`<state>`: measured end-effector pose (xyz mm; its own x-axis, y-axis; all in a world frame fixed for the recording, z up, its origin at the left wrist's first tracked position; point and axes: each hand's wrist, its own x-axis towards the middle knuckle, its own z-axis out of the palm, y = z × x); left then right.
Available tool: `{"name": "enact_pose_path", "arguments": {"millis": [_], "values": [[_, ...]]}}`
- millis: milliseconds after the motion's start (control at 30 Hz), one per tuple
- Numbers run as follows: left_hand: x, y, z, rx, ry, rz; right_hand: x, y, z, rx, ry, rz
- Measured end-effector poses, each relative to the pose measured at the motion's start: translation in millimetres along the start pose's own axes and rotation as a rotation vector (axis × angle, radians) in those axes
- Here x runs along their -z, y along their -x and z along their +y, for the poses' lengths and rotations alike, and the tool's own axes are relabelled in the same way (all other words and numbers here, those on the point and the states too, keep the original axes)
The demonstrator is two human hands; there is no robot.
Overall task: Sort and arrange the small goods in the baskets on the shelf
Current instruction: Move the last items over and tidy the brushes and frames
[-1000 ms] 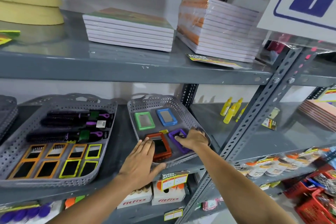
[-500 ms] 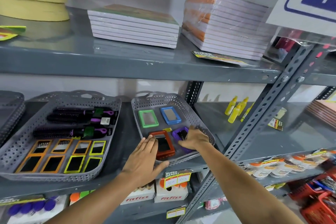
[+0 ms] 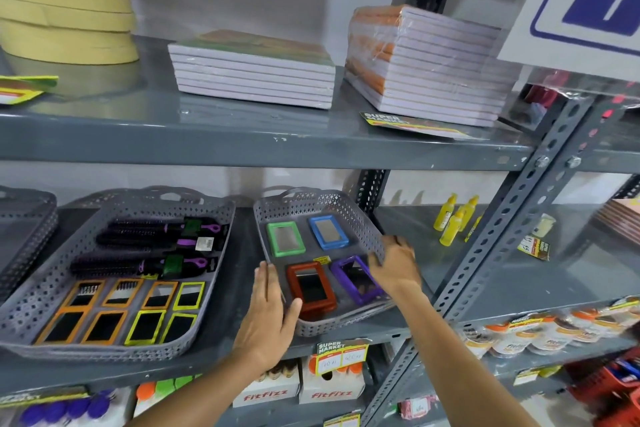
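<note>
My left hand [image 3: 268,317] is spread flat, fingers together, pressed against the near left corner of the small grey basket [image 3: 313,202], thumb hooked along its front rim beside the red-framed mirror [image 3: 310,288]. It holds nothing; it is bracing the basket wall. My right hand [image 3: 394,263], right of centre in the frame, is curled over the basket's right rim, fingers folded down inside toward the purple-framed mirror [image 3: 356,279]. I cannot tell whether those fingers are pinching the mirror's edge or only gripping the rim.

Moving outward: four mirrors lie in this basket, green-framed one [image 3: 285,238] and blue-framed one [image 3: 328,231] at the back, red and purple at the front. The purple one sits skewed against the right wall, and the basket itself sits turned on the shelf [image 3: 485,274], its front edge hanging at the lip.

I judge this as the squaring-up step, with both hands on the basket. Next move, as I read it: nudge the purple mirror straight so it lines up with the red, then turn the basket parallel to the larger basket [image 3: 52,288] at lower left, where brushes [image 3: 138,234] and framed mirrors already lie in neat rows.
</note>
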<state>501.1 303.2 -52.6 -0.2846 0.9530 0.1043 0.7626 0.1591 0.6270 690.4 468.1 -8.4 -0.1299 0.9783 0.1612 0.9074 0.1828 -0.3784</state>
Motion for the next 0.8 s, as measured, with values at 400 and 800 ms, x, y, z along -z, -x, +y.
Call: {"name": "enact_pose_path", "arguments": {"millis": [400, 800], "values": [[8.5, -8.4, -6.3, 0.129, 0.344, -0.104, -1.4, 17.0, 23.2, -0.189, -0.170, -0.114], [15.8, -12.5, -16.3, 0.132, 0.353, -0.141, 0.4, 33.4, 23.0, -0.203, -0.177, -0.084]]}}
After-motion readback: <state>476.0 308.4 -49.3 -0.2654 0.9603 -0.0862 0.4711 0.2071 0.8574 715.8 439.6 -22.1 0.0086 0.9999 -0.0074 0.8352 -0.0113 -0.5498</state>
